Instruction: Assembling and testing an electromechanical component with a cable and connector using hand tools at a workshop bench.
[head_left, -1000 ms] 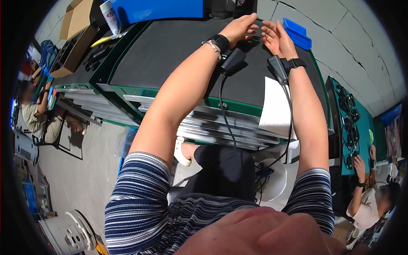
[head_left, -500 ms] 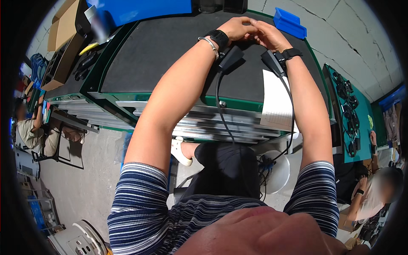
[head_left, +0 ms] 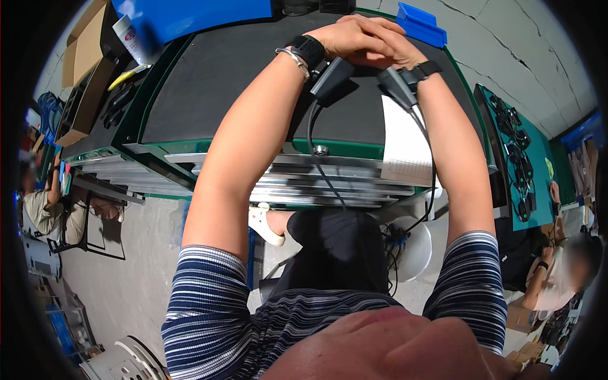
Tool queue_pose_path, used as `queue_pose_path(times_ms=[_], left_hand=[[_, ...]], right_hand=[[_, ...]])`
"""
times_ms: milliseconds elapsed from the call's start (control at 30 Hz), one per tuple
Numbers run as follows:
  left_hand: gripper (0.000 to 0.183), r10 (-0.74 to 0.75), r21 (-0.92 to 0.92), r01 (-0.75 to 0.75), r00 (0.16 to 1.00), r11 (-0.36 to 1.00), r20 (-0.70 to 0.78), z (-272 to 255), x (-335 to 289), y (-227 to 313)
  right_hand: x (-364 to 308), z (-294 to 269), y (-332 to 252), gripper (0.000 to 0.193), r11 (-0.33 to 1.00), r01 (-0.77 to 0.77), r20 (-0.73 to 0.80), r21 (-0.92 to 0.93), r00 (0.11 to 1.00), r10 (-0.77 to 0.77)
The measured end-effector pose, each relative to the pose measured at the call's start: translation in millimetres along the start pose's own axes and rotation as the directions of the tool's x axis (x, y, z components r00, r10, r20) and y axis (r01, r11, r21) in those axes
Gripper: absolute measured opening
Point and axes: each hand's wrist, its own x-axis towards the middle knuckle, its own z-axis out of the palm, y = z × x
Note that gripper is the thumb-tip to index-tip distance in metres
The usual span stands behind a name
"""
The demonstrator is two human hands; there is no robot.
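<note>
My left hand (head_left: pixel 345 39) and my right hand (head_left: pixel 404 50) are clasped together above the far part of a black-topped workbench (head_left: pixel 234 82). Their fingers overlap and wrap over one another, and no object shows between them. What lies under the palms is hidden. Each wrist wears a black strap. A dark cabled box (head_left: pixel 332 78) hangs at the left wrist beside a silver bracelet (head_left: pixel 292 58), and another cabled box (head_left: pixel 398 87) at the right. Below my right wrist, a white paper sheet (head_left: pixel 405 142) hangs over the bench's front edge.
A blue bin (head_left: pixel 421 25) stands at the bench's far right corner. Left of the bench are a cardboard box (head_left: pixel 85 82), a white spray can (head_left: pixel 128 38) and a yellow-handled tool (head_left: pixel 125 77). Black cables (head_left: pixel 433 190) run from the wrists toward my lap. Other people work at both sides.
My hands have gone from touching at the fingertips to clasping, fingers overlapping. The view has shifted slightly.
</note>
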Motion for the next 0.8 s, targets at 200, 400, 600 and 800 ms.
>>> queue_pose_path(times_ms=[200, 400, 600, 800], left_hand=[[0.043, -0.03, 0.049, 0.037, 0.99, 0.998, -0.135, 10, -1, 16], [0.038, 0.298, 0.165, -0.268, 0.935, 0.949, -0.194, 14, 8, 23], [0.037, 0.269, 0.252, -0.211, 0.937, 0.944, -0.222, 14, 9, 15], [0.037, -0.233, -0.08, 0.226, 0.967, 0.971, -0.104, 12, 1, -4]], right_hand=[[3, 15, -1, 0.057, 0.984, 0.162, -0.112, -0.076, 0.979, -0.17], [6, 9, -1, 0.055, 0.868, 0.362, -0.138, -0.339, 0.894, -0.427], [14, 0, 18, 0.057, 0.936, 0.235, -0.185, -0.263, 0.94, -0.288], [9, 4, 13, 0.049, 0.991, 0.134, 0.006, -0.001, 0.991, -0.134]])
